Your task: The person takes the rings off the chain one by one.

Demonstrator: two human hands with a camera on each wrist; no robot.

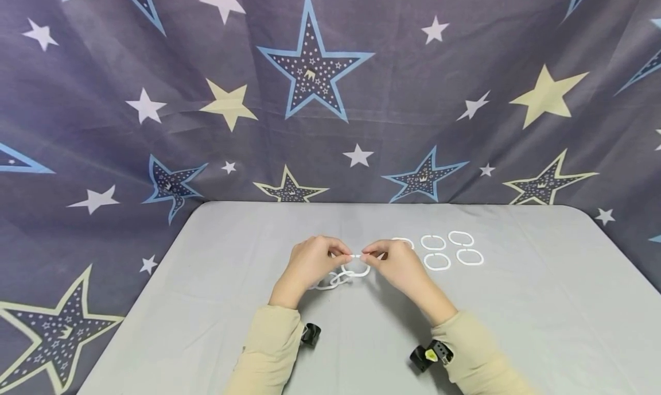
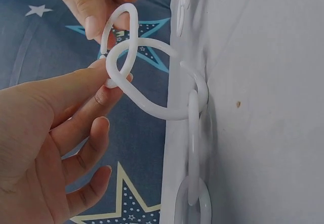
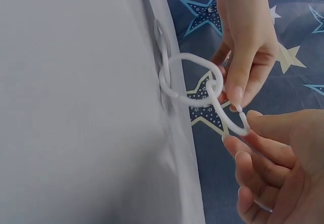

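Both hands meet over the middle of the table at a white plastic oval chain link (image 2: 133, 29), which has a small gap in its side. My left hand (image 1: 312, 260) pinches it on one side of the gap between thumb and fingertips. On the other side, my right hand (image 1: 397, 263) pinches the same link. Through it passes a second white link (image 2: 152, 108), also with a gap. More linked pieces trail from that one, among them a link (image 2: 193, 148) seen nearly edge-on, down onto the table toward the left hand's side. Fingers hide part of the held link.
Several loose white links (image 1: 437, 270) lie on the grey table (image 1: 516, 326), right of the right hand; that hand partly covers one. A star-patterned cloth (image 1: 361, 177) hangs behind the table's far edge. Each wrist wears a small black camera (image 1: 311, 335).
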